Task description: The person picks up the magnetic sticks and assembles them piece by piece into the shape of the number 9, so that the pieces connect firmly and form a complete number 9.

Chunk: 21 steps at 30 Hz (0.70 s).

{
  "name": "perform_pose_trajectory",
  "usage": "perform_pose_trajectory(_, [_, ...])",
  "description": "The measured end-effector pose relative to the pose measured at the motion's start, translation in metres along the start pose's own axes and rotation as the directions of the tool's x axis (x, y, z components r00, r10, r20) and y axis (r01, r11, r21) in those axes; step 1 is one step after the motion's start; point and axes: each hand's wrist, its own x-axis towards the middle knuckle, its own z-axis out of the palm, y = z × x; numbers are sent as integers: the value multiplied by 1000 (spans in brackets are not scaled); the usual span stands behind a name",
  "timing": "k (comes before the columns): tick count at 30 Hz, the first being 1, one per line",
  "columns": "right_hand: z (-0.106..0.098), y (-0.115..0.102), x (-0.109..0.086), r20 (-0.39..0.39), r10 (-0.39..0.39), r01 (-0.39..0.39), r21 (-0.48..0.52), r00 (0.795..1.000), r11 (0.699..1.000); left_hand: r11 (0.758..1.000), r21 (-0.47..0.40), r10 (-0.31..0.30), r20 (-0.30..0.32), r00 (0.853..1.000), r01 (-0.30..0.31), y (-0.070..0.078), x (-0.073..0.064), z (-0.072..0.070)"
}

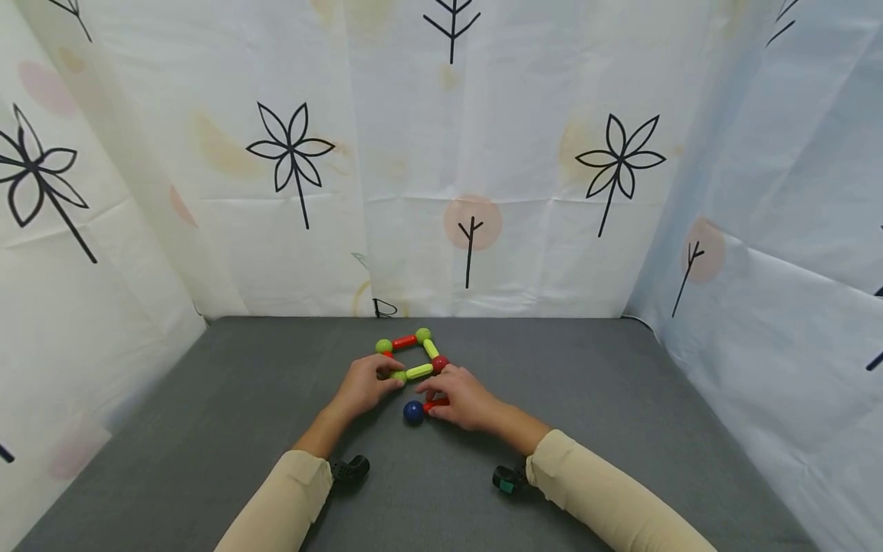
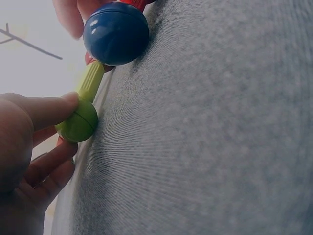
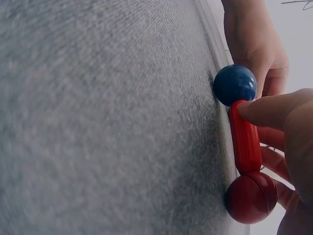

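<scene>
On the grey table, rods and balls are joined in a four-sided frame. Its corners are a far-left green ball (image 1: 383, 347), a far-right green ball (image 1: 424, 335), a dark red ball (image 1: 439, 363) and a near green ball (image 2: 79, 122). My left hand (image 1: 362, 383) pinches that near ball, from which a yellow-green rod (image 1: 418, 372) runs to the dark red ball. My right hand (image 1: 465, 400) grips a separate red rod (image 3: 246, 139) in front of the frame. This rod carries a blue ball (image 3: 234, 85) at one end and another dark red ball (image 3: 251, 198) at the other, hidden under the hand in the head view.
A grey cloth covers the table (image 1: 276, 491). White patterned sheets (image 1: 386, 153) hang at the back and both sides. A dark wrist device shows by the left sleeve (image 1: 283, 491), and another by the right sleeve (image 1: 600, 491).
</scene>
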Motion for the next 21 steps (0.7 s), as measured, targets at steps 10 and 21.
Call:
perform_pose_trajectory(10, [-5,16,-11,-111,-47,44,-26,993,999,1000,-10,-12,4,1000,12,-3,-2,2])
perform_pose_trajectory(21, [-11,32,-24,-105,-14,15,3,994,1000,993,-101,-69,-55,996,64,-2,-8,0])
